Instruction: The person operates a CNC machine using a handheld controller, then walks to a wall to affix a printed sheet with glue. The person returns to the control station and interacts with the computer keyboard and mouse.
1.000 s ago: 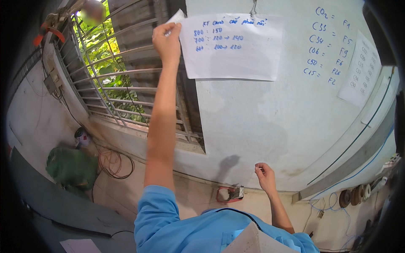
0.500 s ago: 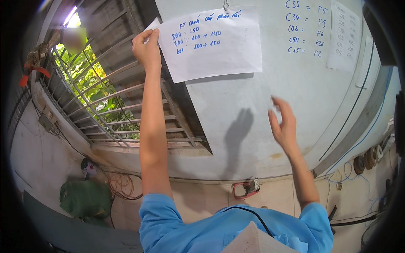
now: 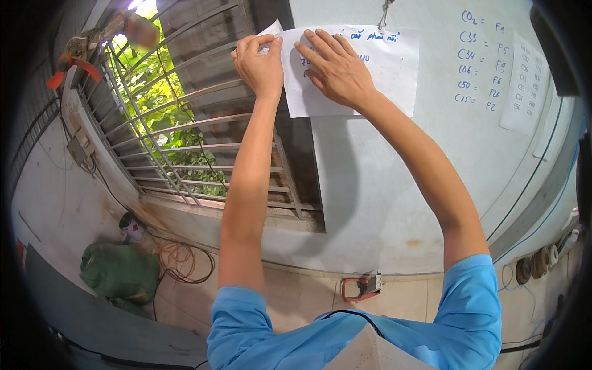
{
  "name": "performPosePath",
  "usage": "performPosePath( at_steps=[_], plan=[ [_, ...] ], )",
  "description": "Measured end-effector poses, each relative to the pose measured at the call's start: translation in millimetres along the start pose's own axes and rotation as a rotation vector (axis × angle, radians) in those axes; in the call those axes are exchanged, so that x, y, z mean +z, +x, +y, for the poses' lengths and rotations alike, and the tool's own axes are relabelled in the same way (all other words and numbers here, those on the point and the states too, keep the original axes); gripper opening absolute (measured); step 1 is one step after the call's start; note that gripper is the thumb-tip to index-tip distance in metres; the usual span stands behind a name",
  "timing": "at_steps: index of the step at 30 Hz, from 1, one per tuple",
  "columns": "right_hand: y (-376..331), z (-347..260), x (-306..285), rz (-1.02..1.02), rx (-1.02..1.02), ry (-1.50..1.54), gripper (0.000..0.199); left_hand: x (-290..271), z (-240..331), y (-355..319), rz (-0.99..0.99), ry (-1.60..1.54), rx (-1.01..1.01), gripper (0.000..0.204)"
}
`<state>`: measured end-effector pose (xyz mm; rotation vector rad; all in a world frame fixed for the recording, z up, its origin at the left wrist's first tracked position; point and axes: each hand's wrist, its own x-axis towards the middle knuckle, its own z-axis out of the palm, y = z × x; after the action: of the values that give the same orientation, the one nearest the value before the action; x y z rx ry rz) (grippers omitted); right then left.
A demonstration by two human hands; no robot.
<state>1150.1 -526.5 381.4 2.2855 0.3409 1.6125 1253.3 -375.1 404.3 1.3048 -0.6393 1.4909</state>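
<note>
Your right hand [image 3: 336,71] had risen since the earlier frame, from below the sheet [image 3: 394,80] onto its face, where its fingers lay wide and flat, covering part of the blue writing [image 3: 379,37]. Your left hand [image 3: 259,65] was narrow, thumb and fingers pinching the sheet's upper left corner; a white flap [image 3: 271,28] stood just above them. Above and right of your right fingertips hung a wire [image 3: 385,12]; left of your left fingers was the window [image 3: 179,123].
</note>
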Motion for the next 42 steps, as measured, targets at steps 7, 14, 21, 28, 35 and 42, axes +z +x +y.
performPosePath(
  at_steps=[7,14,21,28,35,42],
  plan=[
    [-4,18,25,0.075,-0.091,-0.026,0.066,-39,-34,26,0.175,-0.049,-0.126,0.008],
    [1,9,24,0.140,-0.066,-0.017,0.061,-47,-33,13,-0.156,-0.091,-0.040,0.018],
    [-2,9,14,0.136,-0.034,-0.023,0.061,-10,-18,24,-0.380,-0.240,-0.181,0.028],
    [-17,21,3,0.149,-0.078,-0.030,0.055,4,-19,19,-0.480,-0.421,-0.503,0.027],
    [-9,28,5,0.144,-0.100,-0.041,0.055,18,-23,18,-0.388,-0.379,-0.430,0.031],
    [-4,32,17,0.092,-0.080,-0.034,0.064,14,-24,17,-0.408,-0.379,-0.444,0.032]
  ],
)
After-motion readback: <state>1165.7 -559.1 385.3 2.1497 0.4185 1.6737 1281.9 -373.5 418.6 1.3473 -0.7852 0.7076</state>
